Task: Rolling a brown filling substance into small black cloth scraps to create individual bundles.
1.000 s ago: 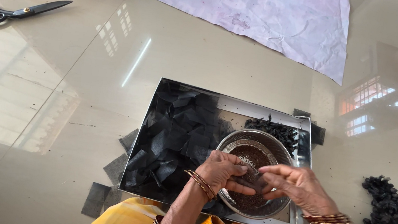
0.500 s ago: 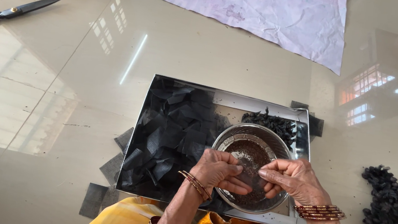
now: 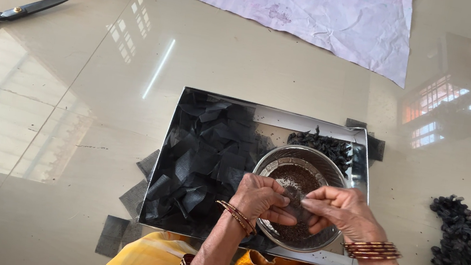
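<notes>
My left hand (image 3: 260,198) and right hand (image 3: 341,211) over steel bowl (image 3: 327,165) of dark seeds (image 3: 295,179), fingertips of both pinched on small black mesh piece (image 3: 295,198), bowl on metal tray (image 3: 308,122) beside black mesh squares (image 3: 202,158).

Steel bowl (image 3: 279,166) holds dark seeds (image 3: 295,179).

At the upper left of my frame I see a pair of scissors (image 3: 7,13) lying on the glossy pale floor (image 3: 68,130). A crumpled white sheet (image 3: 298,8) spreads across the top. At the right edge sits a heap of dark bundles (image 3: 467,248). A few loose black squares (image 3: 131,197) lie at lower left.
</notes>
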